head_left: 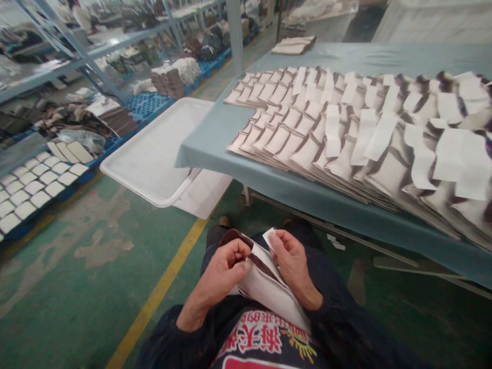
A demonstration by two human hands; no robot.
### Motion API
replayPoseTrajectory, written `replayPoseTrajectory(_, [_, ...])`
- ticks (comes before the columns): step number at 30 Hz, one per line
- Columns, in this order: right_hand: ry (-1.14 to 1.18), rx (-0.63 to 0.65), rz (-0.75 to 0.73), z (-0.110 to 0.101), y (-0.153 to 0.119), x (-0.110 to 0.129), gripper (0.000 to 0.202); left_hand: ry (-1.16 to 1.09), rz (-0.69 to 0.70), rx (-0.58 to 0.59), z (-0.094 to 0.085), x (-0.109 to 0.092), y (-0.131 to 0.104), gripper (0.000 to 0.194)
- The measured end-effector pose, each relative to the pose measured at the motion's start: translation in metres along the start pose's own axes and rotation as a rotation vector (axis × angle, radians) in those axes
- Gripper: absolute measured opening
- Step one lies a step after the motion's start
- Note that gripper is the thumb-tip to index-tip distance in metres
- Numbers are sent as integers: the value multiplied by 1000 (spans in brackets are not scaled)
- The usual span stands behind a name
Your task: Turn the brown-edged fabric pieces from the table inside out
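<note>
a pale piece point(265, 287) is gripped by the curled left hand point(226, 264); just right, a white slip point(269, 236) is pinched by the right hand point(291, 260).

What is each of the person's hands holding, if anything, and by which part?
The right hand pinches a small white slip by one end. The left hand curls against the brown-edged pale piece; its exact grip cannot be told.

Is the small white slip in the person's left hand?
No, the right hand pinches the small white slip between its thumb and fingers.
</note>
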State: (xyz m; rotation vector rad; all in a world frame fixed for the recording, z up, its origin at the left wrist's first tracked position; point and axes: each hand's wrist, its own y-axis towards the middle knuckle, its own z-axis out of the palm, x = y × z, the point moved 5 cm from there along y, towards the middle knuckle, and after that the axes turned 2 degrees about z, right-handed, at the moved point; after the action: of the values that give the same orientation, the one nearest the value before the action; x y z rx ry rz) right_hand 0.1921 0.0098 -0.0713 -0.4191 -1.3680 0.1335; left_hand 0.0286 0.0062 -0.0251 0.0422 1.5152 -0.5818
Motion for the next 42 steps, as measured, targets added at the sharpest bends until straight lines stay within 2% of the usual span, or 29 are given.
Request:
replayPoseTrajectory(4, [-63,106,4,-7,0,11,49,116,63,-39,-4,-7,-2,22])
replayPoseTrajectory(8, [-180,200,60,-14,-5,32,50,124,89,-27,0,-11,-1,22])
replayPoseTrajectory(12, [-262,252,35,-8,-20,51,45,106,93,-71,3,-12,3,22])
replayPoseTrajectory(16, [-339,211,2,0,-27,52,35,5,64,-107,3,-8,9,26])
replayPoseTrajectory(21, [-422,178,-40,1,-18,44,29,-49,26,-97,-1,-2,15,34])
replayPoseTrajectory(25, [-447,158,-89,1,-12,46,28,-68,41,-49,-2,-1,17,36])
replayPoseTrajectory(33, [-447,121,-106,6,-10,47,28,-84,61,-30,-4,1,20,35])
replayPoseTrajectory(42, [-462,61,-160,8,-12,45,26,-28,61,-69,-8,4,17,33])
